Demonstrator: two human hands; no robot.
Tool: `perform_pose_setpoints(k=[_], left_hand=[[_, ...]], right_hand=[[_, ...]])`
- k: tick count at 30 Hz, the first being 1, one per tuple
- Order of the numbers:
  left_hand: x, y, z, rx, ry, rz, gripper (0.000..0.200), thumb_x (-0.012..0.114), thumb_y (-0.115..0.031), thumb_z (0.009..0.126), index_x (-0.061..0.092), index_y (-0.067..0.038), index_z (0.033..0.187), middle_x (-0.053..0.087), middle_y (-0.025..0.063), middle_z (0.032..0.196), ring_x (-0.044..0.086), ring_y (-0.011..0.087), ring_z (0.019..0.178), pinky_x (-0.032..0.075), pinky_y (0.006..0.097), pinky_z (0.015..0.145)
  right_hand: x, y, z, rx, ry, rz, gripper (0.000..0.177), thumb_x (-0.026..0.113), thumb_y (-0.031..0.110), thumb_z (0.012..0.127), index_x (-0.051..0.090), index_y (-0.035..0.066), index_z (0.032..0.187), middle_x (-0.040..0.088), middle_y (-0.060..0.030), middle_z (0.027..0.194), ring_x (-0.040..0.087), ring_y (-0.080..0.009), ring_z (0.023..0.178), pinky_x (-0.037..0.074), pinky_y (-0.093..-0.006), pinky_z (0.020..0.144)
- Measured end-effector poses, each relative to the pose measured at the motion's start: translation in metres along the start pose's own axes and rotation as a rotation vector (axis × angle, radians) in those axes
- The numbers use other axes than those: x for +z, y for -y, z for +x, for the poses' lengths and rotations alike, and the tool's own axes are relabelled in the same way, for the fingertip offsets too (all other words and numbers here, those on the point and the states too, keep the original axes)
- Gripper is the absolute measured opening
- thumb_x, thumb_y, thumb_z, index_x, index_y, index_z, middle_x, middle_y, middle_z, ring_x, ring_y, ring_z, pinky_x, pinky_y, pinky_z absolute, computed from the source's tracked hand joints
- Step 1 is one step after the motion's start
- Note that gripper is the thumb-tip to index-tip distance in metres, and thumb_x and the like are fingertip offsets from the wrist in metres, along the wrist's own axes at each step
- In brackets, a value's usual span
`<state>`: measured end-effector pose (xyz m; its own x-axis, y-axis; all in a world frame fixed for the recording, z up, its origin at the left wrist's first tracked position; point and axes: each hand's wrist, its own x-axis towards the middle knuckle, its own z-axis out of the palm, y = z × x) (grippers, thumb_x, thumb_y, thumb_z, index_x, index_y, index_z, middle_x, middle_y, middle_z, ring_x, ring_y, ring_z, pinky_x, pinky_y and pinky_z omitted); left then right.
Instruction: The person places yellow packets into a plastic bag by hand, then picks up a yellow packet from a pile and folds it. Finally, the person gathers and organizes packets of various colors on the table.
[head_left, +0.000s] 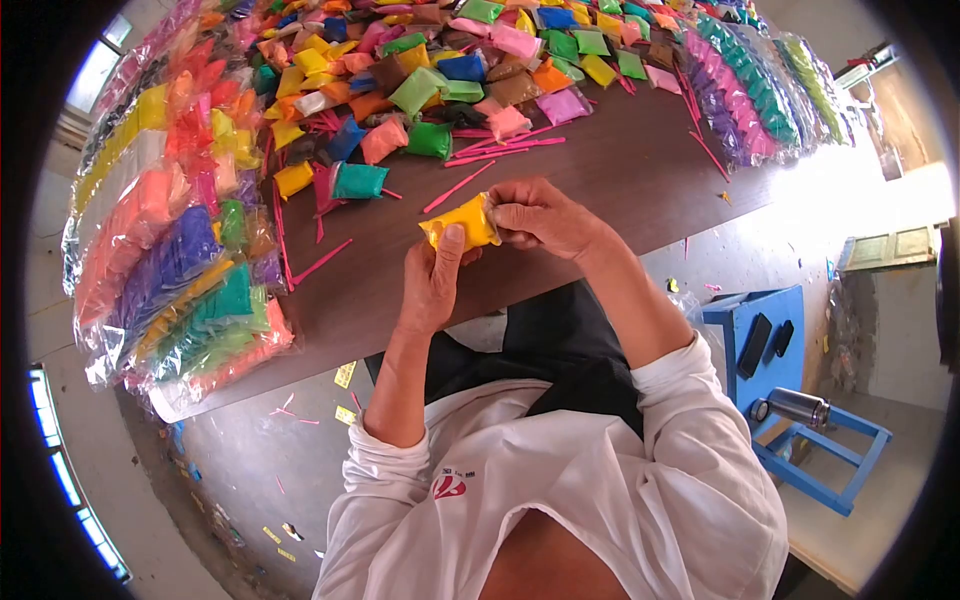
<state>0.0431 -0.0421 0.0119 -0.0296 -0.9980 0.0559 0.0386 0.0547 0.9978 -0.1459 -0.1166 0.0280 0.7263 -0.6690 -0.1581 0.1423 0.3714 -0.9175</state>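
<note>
both hands are up over the near edge of the tabletop (600,170), and between them sits a yellow packet (460,222). we see the left hand (435,280) closed around its lower end, thumb pressed flat on the front face, fingers curled behind. the right hand (540,215) pinches the packet's other end, fingers bunched tight with almost no gap, knuckles toward us. so neither hand is spread; both are narrowed down onto that one packet, which is lifted clear of the wood.

just beyond the hands lies a pink stick (458,186), and a little further out, off to the left hand's side, a teal packet (357,180). past that we get the big pile of coloured packets (450,60), well apart from the hands, with more pink sticks scattered through it. out to the left hand's side, clear bundles of packed colours (170,260) are stacked along the tabletop's edge. down on the right hand's side, below the tabletop, a blue stool (790,320) carries two dark flat objects, and a steel flask (797,406) lies on its lower frame.
</note>
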Motion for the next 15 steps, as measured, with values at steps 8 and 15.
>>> perform_pose_setpoints(k=[8, 15], left_hand=[[-0.006, 0.004, 0.002, 0.005, -0.032, -0.028, 0.053, 0.047, -0.053, 0.099, 0.062, -0.003, 0.100, 0.062, 0.0014, 0.081, 0.055, 0.0070, 0.074, 0.043, 0.0216, 0.067], [-0.006, 0.007, 0.003, 0.020, -0.041, -0.019, 0.053, 0.044, -0.052, 0.100, 0.063, -0.003, 0.098, 0.063, 0.0018, 0.080, 0.056, 0.0077, 0.073, 0.043, 0.0228, 0.066]], right_hand=[[0.017, 0.001, 0.009, -0.033, -0.152, -0.085, 0.015, 0.058, 0.020, 0.096, 0.060, 0.006, 0.100, 0.052, 0.0039, 0.079, 0.045, -0.0013, 0.062, 0.034, -0.0161, 0.051], [0.032, 0.006, 0.007, -0.170, -0.312, -0.280, 0.010, 0.059, 0.006, 0.093, 0.060, 0.003, 0.102, 0.057, 0.0020, 0.080, 0.052, -0.0037, 0.066, 0.042, -0.0177, 0.054]])
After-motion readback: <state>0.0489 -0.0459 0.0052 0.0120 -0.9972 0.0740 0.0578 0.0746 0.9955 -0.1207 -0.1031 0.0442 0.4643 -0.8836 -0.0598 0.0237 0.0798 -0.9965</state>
